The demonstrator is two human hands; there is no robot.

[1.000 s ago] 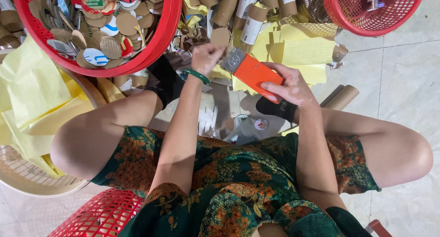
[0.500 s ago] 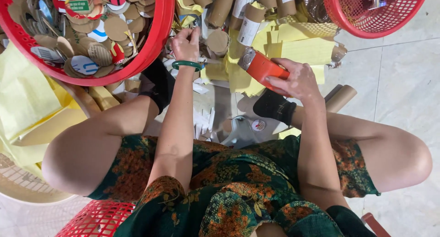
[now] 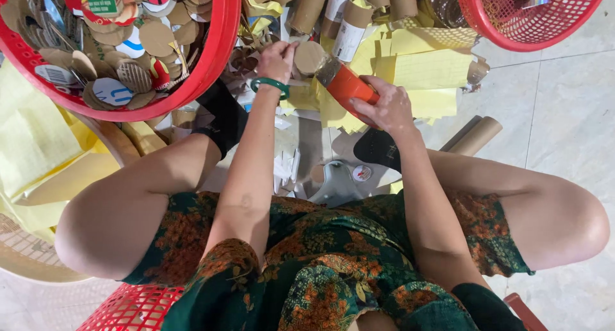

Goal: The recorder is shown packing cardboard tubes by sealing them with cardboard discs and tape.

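My left hand (image 3: 277,60), with a green bangle on the wrist, grips a short cardboard tube (image 3: 310,56) end-on just below the big red basket. My right hand (image 3: 386,105) holds an orange-handled brush (image 3: 343,83), whose metal-banded head touches the tube's round end. Both hands meet above a pile of yellow paper sheets (image 3: 428,72) in front of my knees.
A large red basket (image 3: 211,65) at upper left is full of round cardboard discs. A second red basket (image 3: 512,24) stands at upper right. Cardboard tubes (image 3: 349,20) lie at the top, another tube (image 3: 477,136) by my right knee. Yellow sheets (image 3: 32,139) lie on the left.
Both hands have moved up and away from me, toward the tubes. The brush, held apart from the left hand before, now touches the end of the tube in my left hand.
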